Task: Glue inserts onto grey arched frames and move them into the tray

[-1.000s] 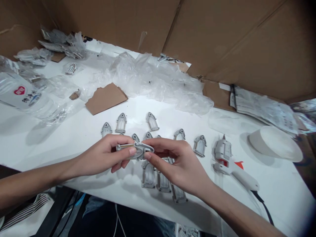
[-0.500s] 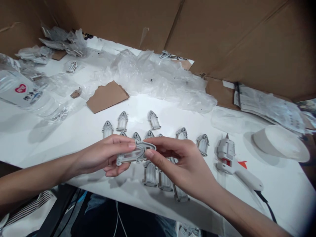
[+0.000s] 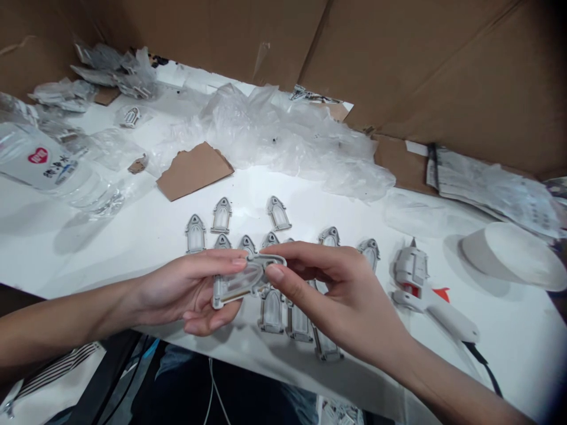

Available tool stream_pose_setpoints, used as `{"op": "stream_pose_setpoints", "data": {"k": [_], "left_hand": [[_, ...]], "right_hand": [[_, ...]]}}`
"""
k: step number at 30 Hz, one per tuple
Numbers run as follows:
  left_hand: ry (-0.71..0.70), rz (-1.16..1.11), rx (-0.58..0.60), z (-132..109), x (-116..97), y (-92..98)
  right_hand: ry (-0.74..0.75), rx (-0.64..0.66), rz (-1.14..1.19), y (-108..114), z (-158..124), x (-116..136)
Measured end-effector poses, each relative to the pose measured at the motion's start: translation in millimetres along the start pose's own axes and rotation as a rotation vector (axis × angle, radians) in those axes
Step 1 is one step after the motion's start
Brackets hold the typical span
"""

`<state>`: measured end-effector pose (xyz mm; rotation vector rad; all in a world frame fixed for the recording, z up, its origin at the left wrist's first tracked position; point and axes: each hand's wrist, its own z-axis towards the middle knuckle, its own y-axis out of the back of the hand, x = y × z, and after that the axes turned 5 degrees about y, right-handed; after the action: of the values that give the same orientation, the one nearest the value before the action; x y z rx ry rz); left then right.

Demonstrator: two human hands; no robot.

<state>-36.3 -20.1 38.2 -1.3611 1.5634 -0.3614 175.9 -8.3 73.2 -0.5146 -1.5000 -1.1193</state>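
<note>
My left hand (image 3: 190, 289) and my right hand (image 3: 341, 295) both grip a grey arched window frame (image 3: 241, 283) with a clear pane, held on its side above the table. The left fingers wrap its lower end, and the right thumb and forefinger pinch its pointed end. Beneath my hands lie several matching frames, some partly hidden. Among them, one frame (image 3: 195, 234) stands out at the left of the group, and another (image 3: 271, 313) lies right under the held one. All lie flat on the white table (image 3: 509, 336).
A hot glue gun (image 3: 411, 277) with a black cord lies right of my right hand. Beyond it sits a round white lid-like object (image 3: 514, 257). Crumpled plastic film (image 3: 283, 136), a torn cardboard piece (image 3: 194, 171), a bottle (image 3: 35, 159) and cardboard walls (image 3: 420, 53) surround the table's back.
The held frame has tilted, its lower end dropping towards the left. Both hands have shifted slightly right, and the whole view has drifted a little.
</note>
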Motion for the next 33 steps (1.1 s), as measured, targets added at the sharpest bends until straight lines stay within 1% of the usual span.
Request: {"op": "stream_pose_setpoints", "data": {"k": [2,6,8,10,13,16,22,28,33], "left_hand": [[-0.018,0.014,-0.024,0,1,-2.0],[-0.031,0.092,-0.116,-1,3,-8.2],[-0.029,0.152,-0.167,-1,5,-11.3],[-0.037,0.205,-0.191,-1,6,-13.6],[-0.043,0.246,-0.187,-1,8,-14.6],[-0.023,0.265,-0.183,-1,8,-13.9],[0.001,0.222,-0.131,-3,6,-16.0],[0.02,0.215,-0.16,-3,6,-18.9],[0.025,0.193,-0.144,-1,7,-18.0]], "right_hand": [[0.028,-0.019,-0.034,0,-1,0],[0.15,-0.099,-0.161,-3,-3,1],[0.19,-0.096,-0.185,-6,-2,1],[0.202,-0.07,-0.172,-8,-1,1],[0.201,-0.028,-0.138,-12,0,1],[0.203,-0.013,-0.115,-13,0,1],[0.196,-0.01,-0.101,-12,-3,3],[0.199,-0.012,-0.108,-11,-3,4],[0.19,0.001,-0.123,-12,-2,4]]}}
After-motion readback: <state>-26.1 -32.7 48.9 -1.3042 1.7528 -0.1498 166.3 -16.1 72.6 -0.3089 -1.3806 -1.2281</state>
